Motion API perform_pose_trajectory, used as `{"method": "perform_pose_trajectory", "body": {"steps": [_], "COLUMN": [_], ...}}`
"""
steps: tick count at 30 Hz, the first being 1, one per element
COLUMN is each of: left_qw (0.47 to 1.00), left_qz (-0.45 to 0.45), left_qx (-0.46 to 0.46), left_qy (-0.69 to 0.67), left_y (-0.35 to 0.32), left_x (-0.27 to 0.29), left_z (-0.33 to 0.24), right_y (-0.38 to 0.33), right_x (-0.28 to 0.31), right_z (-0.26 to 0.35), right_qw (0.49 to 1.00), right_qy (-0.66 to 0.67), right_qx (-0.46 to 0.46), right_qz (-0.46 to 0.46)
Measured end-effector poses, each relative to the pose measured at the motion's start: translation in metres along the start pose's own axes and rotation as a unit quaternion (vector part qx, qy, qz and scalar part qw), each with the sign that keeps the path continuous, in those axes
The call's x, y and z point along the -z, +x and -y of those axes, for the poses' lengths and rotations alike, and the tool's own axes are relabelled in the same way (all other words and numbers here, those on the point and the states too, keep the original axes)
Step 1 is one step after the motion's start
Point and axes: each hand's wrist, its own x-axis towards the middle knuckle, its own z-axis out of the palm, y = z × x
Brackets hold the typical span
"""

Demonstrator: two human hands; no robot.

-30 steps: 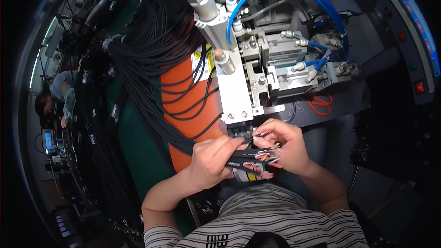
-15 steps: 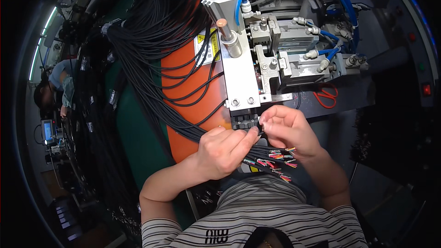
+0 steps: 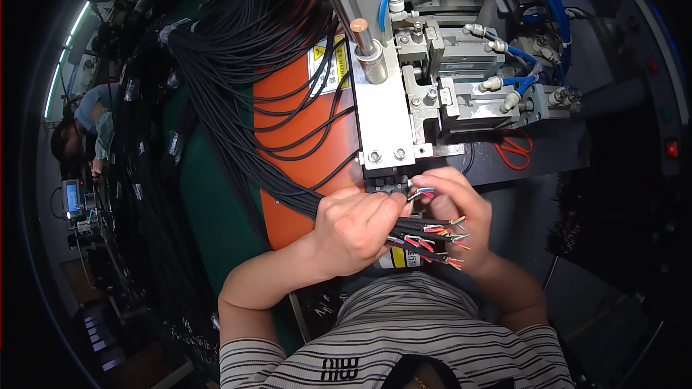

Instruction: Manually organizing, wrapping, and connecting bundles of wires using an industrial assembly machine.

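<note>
My left hand (image 3: 357, 234) is closed around a bunch of black cables (image 3: 288, 191), their stripped ends with coloured wires (image 3: 440, 234) fanning out to its right. My right hand (image 3: 454, 212) pinches one cable tip (image 3: 420, 192) between thumb and forefinger, just under the slot of the metal machine (image 3: 393, 151) ahead of both hands. I judge I am feeding that tip in; next it needs a straight, steady push into the slot.
</note>
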Motion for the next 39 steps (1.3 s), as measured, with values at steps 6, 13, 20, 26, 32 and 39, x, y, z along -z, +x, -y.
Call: {"method": "perform_pose_trajectory", "body": {"steps": [6,13,20,26,32,39], "left_qw": [0.998,0.916,0.799,0.888,0.852,0.876], "left_qz": [0.006,0.118,0.160,0.188,0.197,0.231], "left_qx": [0.017,0.174,0.315,0.261,0.255,0.284], "left_qy": [-0.061,-0.340,-0.486,-0.328,-0.413,-0.314], "left_y": [0.001,0.010,0.012,0.013,0.014,0.018], "left_x": [0.001,0.020,0.021,0.024,0.026,0.028], "left_z": [0.004,0.015,0.014,0.005,0.015,0.007], "right_y": [0.011,0.018,0.021,0.026,0.024,0.025], "right_x": [0.011,0.019,0.018,0.021,0.019,0.022], "right_z": [0.002,0.000,0.004,0.009,0.006,0.005], "right_qw": [0.927,0.937,0.967,0.992,0.977,0.986], "right_qy": [0.312,0.287,0.193,-0.055,0.126,0.027], "right_qx": [-0.200,-0.161,-0.116,0.012,-0.112,-0.074], "right_qz": [0.054,0.120,0.119,0.115,0.131,0.146]}}
